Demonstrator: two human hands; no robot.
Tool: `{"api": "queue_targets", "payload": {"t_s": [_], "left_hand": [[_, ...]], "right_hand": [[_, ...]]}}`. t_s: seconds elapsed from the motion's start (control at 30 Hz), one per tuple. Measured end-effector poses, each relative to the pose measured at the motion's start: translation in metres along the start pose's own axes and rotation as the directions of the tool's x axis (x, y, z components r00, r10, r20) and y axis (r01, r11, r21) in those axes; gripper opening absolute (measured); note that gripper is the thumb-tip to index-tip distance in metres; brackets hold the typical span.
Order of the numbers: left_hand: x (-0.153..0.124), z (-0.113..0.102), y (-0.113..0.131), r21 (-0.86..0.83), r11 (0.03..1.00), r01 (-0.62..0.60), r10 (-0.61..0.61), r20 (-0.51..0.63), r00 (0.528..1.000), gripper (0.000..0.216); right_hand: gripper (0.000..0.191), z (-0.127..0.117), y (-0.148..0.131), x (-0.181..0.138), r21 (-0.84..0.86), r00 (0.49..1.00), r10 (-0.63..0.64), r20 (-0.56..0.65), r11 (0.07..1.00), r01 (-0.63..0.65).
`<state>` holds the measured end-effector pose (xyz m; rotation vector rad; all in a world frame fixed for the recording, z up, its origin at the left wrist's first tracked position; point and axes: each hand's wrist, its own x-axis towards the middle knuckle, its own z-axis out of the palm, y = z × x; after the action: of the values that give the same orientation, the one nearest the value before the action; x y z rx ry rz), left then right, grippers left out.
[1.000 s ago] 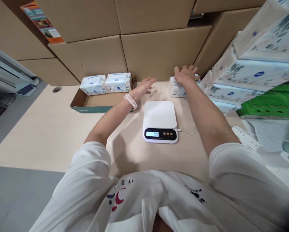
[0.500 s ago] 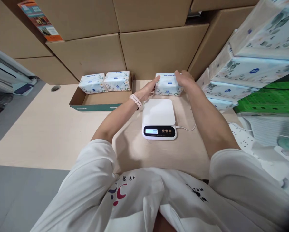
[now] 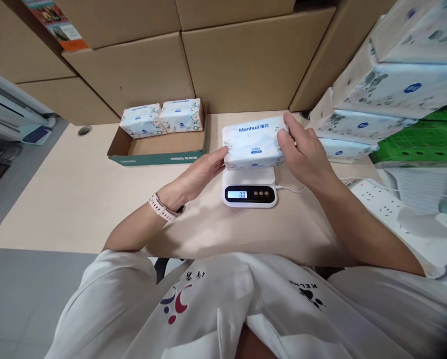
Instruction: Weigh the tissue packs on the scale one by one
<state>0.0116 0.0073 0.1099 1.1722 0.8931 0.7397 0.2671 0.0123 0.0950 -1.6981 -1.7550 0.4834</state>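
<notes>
I hold a white tissue pack (image 3: 253, 142) with blue lettering between both hands, just above the platform of a white digital scale (image 3: 250, 191). My left hand (image 3: 201, 172) grips its left end, fingers pressed against the side. My right hand (image 3: 303, 152) clasps its right end, fingers curled over the top edge. The scale's display reads 0.0. A pale watch is on my left wrist.
A shallow open cardboard tray (image 3: 159, 149) with two tissue packs (image 3: 161, 117) sits at the back left. Stacked tissue packs (image 3: 372, 94) tower on the right. Large cardboard boxes (image 3: 193, 65) line the back. A white power strip (image 3: 380, 202) and cable lie to the right.
My right hand took a pack from beside the right stack, my left hand joined, and together they brought it toward me to just over the scale.
</notes>
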Motion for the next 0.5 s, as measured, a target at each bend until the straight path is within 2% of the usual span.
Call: {"api": "queue_targets", "payload": {"t_s": [0.17,0.27,0.4,0.5], "left_hand": [[0.004,-0.004,-0.018,-0.048,0.998,0.035,-0.035,-0.007,0.999,0.045],[0.001,-0.012,-0.029,-0.037,0.998,0.056,-0.059,-0.086,0.995,0.050],[-0.009,-0.017,-0.058,-0.059,0.998,0.034,-0.049,-0.282,0.958,0.068],[-0.014,-0.014,-0.085,-0.102,0.995,-0.008,-0.028,-0.346,0.938,0.076]], "right_hand": [[0.074,0.017,0.025,-0.007,0.112,0.996,0.081,0.033,0.990,-0.085],[0.073,0.023,0.034,-0.017,0.207,0.992,0.119,0.032,0.971,-0.123],[0.070,0.038,0.049,-0.046,0.410,0.984,0.131,-0.123,0.909,-0.070],[0.065,0.051,0.060,-0.065,0.426,0.957,0.133,-0.259,0.905,-0.011]]}}
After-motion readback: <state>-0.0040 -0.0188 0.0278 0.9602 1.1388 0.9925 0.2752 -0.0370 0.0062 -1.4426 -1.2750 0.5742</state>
